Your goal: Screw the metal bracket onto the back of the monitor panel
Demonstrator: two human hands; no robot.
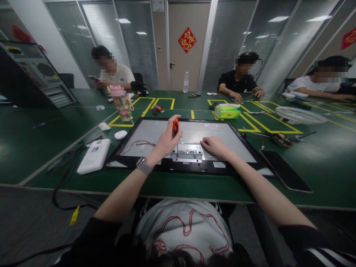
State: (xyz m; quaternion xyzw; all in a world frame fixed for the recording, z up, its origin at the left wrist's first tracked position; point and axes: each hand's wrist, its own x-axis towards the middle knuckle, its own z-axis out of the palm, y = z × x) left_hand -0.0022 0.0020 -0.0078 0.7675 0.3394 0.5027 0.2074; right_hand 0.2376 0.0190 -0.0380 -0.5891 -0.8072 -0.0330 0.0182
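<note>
A flat display panel (189,128) with a black frame lies face down or back up, I cannot tell which, on the green table before me. My left hand (167,138) grips the orange-and-black handle of a screwdriver (175,128), held upright. Its thin shaft points down to the left end of a metal bracket (187,151) near the panel's lower middle. My right hand (214,145) rests on the panel beside the bracket's right end, fingers curled; whether they pinch anything is hidden. Thin wires (136,144) run across the panel to the left.
Left of the panel are a white power bank (94,155), a white case (120,134) and a pink-lidded bottle (121,104). A phone (286,170) lies at the right. Behind stand a green tissue pack (227,111) and a racket (300,115). Several people sit across the table.
</note>
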